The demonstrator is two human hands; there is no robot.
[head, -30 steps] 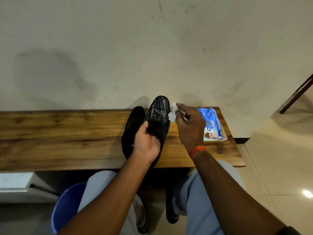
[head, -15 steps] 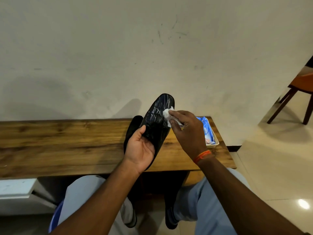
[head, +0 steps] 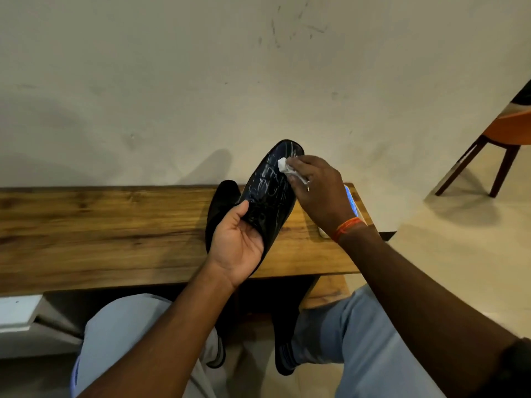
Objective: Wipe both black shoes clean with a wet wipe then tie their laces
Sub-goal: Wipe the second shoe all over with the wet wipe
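Wiping the first black shoe [head: 270, 196]: left hand [head: 237, 248] gripped its heel, right hand [head: 319, 191] pinched the wet wipe [head: 284, 165] at its scuffed toe, which probably needed firm strokes next.

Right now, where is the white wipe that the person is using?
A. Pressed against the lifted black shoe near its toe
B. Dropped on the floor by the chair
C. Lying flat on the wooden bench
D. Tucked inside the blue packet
A: the right hand pinches the wet wipe and presses it on the toe end of the shoe, which the left hand holds up above the bench.
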